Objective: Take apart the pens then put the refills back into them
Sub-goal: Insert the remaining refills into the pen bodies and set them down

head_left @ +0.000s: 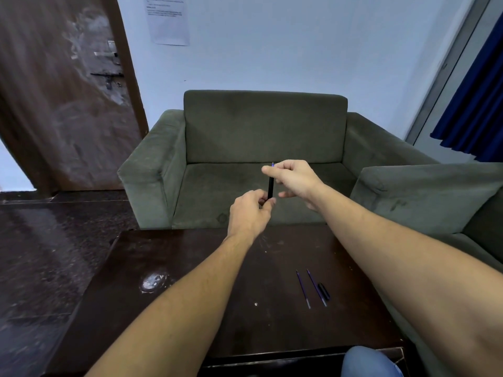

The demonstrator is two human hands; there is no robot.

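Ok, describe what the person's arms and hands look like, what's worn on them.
Both forearms are bare up to the frame edge: no sleeves in view. The left hand and right hand wear no gloves; no watch, bracelet or ring is visible. Nothing is marked on them.

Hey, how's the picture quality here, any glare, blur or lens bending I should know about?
Head view: wide-angle bending bows the door and the curtain at the edges; a bright glare patch sits on the dark table; the wall notice is too soft to read; the hands and black pen are fairly sharp, while the thin refills look faint.
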